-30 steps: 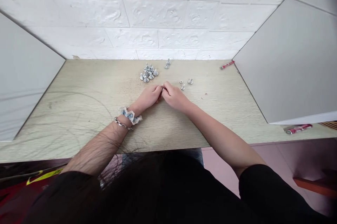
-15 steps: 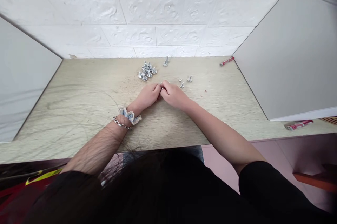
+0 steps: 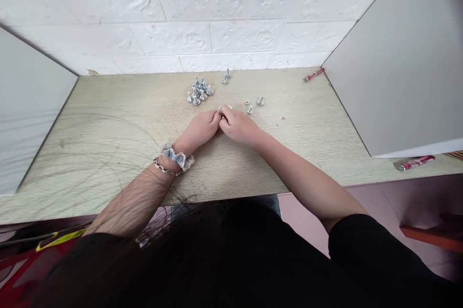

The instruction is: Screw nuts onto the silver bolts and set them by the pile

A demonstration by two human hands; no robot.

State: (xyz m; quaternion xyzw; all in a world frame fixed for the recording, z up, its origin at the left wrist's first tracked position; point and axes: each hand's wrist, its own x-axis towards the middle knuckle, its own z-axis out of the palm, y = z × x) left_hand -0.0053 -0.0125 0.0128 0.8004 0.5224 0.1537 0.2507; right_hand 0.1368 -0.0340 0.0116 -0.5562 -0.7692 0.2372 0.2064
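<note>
My left hand (image 3: 203, 128) and my right hand (image 3: 238, 125) meet over the table, fingertips pinched together. Both are closed around something small, of which only a pale, shiny edge shows by the right fingers; the rest is hidden. A silver scrunchie-and-chain pair circles my left wrist. Just right of my right hand lie a small bolt (image 3: 250, 111), a nut (image 3: 247, 102) and a bolt with a wide round base (image 3: 261, 101). Beyond my left hand stands a cluster of silver bolts (image 3: 196, 92), several of them upright on their heads. Two more bolts (image 3: 225, 79) sit near the wall.
The pale wooden tabletop (image 3: 126, 129) ends at a white brick-patterned wall (image 3: 188, 38). Grey panels rise at the left (image 3: 32, 110) and right (image 3: 383, 72). One red tube-like item (image 3: 314, 74) lies in the back right corner, another (image 3: 415, 163) at the right front.
The view has tilted slightly, so the table and bolts appear a little higher. My hands stay pinched together in nearly the same place, with only a slight shift of the fingers.
</note>
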